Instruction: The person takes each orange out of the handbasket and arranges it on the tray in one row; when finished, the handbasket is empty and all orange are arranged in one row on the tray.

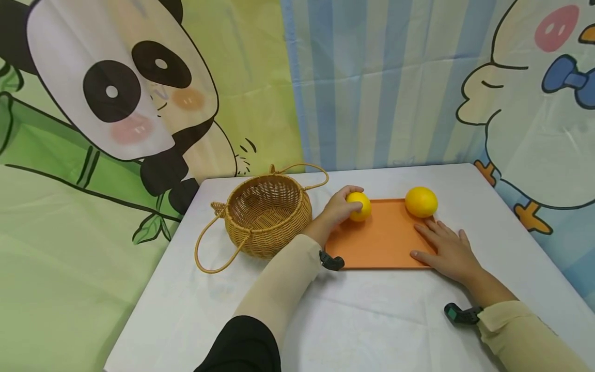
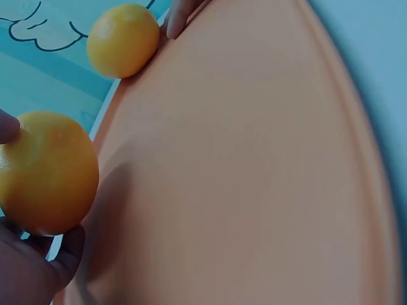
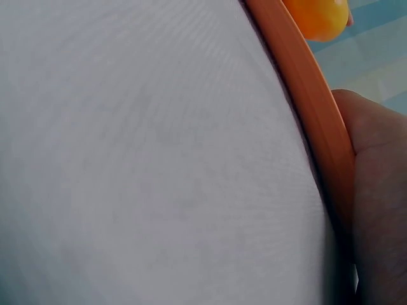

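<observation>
My left hand (image 1: 337, 211) grips a yellow lemon (image 1: 359, 206) between thumb and fingers, over the left part of an orange tray (image 1: 381, 235). In the left wrist view this lemon (image 2: 54, 178) appears raised, with a shadow on the tray beside it. A second lemon (image 1: 421, 202) sits at the tray's far right corner. My right hand (image 1: 451, 253) rests on the tray's right edge, fingers spread and rather straight, fingertips just below the second lemon. In the right wrist view the right hand (image 3: 381, 184) lies against the tray's rim (image 3: 318, 121).
Left of the tray stands a round wicker basket (image 1: 274, 243) with two loop handles folded outward; my left forearm passes close to it. A white-covered table (image 1: 372, 320) carries everything. Behind it hang printed cloths, one with a panda (image 1: 186, 108).
</observation>
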`<state>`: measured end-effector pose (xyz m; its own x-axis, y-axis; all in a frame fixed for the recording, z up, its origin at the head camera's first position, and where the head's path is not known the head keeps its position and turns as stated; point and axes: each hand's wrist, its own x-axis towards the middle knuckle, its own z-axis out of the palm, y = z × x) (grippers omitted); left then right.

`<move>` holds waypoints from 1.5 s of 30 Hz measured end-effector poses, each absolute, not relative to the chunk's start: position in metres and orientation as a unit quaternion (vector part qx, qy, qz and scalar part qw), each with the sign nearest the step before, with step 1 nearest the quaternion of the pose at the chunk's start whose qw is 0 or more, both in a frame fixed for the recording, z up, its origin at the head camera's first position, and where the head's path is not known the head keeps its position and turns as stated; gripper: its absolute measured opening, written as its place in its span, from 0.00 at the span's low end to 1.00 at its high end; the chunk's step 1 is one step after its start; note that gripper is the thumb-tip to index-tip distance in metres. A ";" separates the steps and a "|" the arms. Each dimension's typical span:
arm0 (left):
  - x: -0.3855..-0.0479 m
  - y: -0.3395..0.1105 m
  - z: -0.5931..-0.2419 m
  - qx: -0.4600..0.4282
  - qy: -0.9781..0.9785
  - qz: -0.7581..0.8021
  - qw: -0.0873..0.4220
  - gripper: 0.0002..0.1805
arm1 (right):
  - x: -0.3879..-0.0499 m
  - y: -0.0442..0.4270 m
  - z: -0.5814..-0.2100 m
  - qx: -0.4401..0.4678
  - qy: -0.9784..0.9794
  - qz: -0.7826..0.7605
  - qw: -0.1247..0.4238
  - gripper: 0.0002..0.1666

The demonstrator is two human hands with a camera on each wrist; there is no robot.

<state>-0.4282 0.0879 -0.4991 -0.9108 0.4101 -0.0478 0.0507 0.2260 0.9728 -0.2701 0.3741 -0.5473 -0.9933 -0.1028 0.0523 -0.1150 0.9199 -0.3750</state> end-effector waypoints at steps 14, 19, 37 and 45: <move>-0.428 0.088 -0.503 0.130 0.781 0.595 0.138 0.30 | -0.271 0.375 -0.548 0.052 -0.981 0.185 0.016 0.56; -0.428 0.089 -0.506 0.136 0.788 0.587 0.129 0.31 | -0.271 0.375 -0.548 0.053 -0.981 0.184 0.017 0.55; -0.428 0.089 -0.508 0.147 0.806 0.562 0.114 0.32 | -0.270 0.373 -0.546 0.055 -0.981 0.187 0.018 0.55; -0.428 0.088 -0.509 0.161 0.831 0.524 0.095 0.35 | -0.271 0.375 -0.548 0.057 -0.981 0.183 0.015 0.55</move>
